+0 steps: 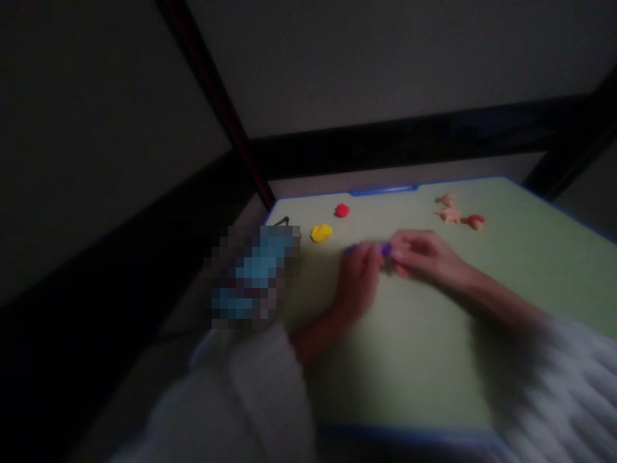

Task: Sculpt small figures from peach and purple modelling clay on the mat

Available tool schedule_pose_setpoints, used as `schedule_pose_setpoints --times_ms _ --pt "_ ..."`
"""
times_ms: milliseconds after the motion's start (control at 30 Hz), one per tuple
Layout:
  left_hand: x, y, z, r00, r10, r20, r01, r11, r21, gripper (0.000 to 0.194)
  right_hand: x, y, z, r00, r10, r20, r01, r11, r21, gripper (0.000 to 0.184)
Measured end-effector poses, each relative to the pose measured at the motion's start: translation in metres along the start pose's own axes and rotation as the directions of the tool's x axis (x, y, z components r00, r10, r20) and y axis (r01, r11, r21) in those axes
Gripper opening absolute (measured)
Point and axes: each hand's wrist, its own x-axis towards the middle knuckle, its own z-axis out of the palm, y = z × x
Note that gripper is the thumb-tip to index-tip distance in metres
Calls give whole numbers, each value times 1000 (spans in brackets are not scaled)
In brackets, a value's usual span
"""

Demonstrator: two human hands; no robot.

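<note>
A small piece of purple modelling clay [387,249] stretches between my two hands, above the middle of the pale green table. My left hand [357,280] is closed on its left part, and a bit of purple shows past the knuckles. The fingers of my right hand [424,257] pinch its right end. Much of the piece is hidden by the fingers, and the picture is dim and blurred. Beyond my left hand lies a flattened yellow lump of clay [321,233]. Behind that sits a smaller red lump [342,210].
Several skin-toned clay pieces [449,213] lie at the table's back right, beside a red and skin-toned piece [475,222]. A blue edge with a raised strip [384,190] borders the pale green table [405,373]. A pixelated bluish patch [263,260] covers something at the left edge.
</note>
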Motion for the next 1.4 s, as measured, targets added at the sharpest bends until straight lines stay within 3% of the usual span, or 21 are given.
schedule_pose_setpoints --times_ms 200,800,1067,1200,1267,1400 --pt "-2 2 2 998 18 61 -18 1000 -6 31 0 0 1 999 -18 30 20 999 -46 32" --pt "-2 3 1 997 40 65 -41 999 24 31 -1 2 5 999 -36 18 36 999 29 36" --pt "-2 4 2 996 49 76 -54 996 66 29 -2 -3 11 994 -82 -73 57 953 -297 41" --pt "-1 2 2 996 38 75 -43 997 60 29 -3 -2 15 974 -179 -143 96 886 -454 37" --pt "0 0 2 997 21 75 -22 1000 8 29 -3 -1 16 972 -182 -149 105 902 -418 36" --pt "2 -2 2 995 -44 94 63 976 -210 33 -1 3 14 990 -112 -90 102 988 -114 41"
